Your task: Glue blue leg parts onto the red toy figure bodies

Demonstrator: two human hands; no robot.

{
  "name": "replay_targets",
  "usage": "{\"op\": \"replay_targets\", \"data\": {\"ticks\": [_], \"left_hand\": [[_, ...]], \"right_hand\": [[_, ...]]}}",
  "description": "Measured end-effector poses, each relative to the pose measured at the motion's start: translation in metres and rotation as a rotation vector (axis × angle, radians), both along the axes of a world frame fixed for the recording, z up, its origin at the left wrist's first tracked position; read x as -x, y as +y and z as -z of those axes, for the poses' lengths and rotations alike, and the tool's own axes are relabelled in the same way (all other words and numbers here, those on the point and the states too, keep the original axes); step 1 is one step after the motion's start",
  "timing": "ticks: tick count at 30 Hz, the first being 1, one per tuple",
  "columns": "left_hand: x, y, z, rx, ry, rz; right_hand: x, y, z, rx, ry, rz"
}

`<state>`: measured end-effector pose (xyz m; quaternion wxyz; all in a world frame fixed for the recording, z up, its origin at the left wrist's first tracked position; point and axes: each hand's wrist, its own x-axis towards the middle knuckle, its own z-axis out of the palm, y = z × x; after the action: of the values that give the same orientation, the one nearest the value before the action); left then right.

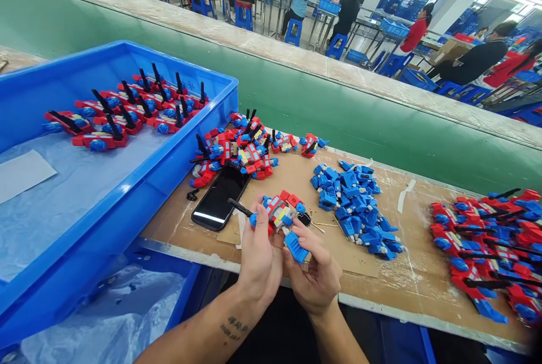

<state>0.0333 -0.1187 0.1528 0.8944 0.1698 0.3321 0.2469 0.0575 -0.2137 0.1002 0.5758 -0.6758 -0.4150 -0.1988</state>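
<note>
Crate: my blue plastic crate point(127, 183) sits far left, smooth-walled and lined with thin clear film; finished red-and-blue toy robots point(122, 113) lie in rows at its far end, black rods sticking up.
Phone: a glossy black phone point(220, 197) lies flat on the brown board worktop point(415, 273), just beside the crate and touching the heap behind it.
Heap: a loose pile of part-built toys point(239, 149) behind the phone, blocky and hard-edged, with pale stickers.
Left hand: my left hand point(258, 259) is closed around the toy robot in work point(282, 211), fingers wrapped on its lower body, a black rod jutting out left.
Right hand: my right hand point(315, 276) pinches a ribbed blue leg piece point(295, 246) between thumb and fingers, held against the toy's underside, above the near edge of the worktop.
Blue parts: a mound of small blue leg pieces point(355, 206), matte and grooved, lies near my right hand.
Right pile: more toys point(486, 240) crowd the right end, close to the edge.
Risk: I judge the piece could slip from my pinch and drop off the near edge, being small and smooth; pressing it on crooked could strain its peg; my elbow could nudge the phone or the right pile over.
</note>
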Motion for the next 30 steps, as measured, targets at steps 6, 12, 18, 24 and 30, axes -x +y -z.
{"op": "replay_targets", "data": {"ticks": [6, 12, 18, 24, 30], "left_hand": [[0.009, 0.001, 0.0, -0.259, -0.035, 0.051], [0.022, 0.004, -0.005, -0.468, -0.017, 0.126], [0.027, -0.006, -0.002, -0.383, 0.007, 0.133], [0.021, 0.002, 0.009, -0.397, 0.042, 0.133], [-0.002, -0.002, 0.043, -1.128, 0.083, 0.361]], "right_hand": [[-0.005, -0.008, -0.004, 0.046, 0.06, 0.038], [-0.005, -0.02, -0.02, 0.095, 0.191, -0.039], [-0.007, -0.024, -0.035, 0.16, 0.201, -0.137], [-0.022, -0.016, -0.025, 0.167, 0.168, -0.105], [-0.027, -0.001, -0.025, 0.387, -0.303, 0.222]]}}
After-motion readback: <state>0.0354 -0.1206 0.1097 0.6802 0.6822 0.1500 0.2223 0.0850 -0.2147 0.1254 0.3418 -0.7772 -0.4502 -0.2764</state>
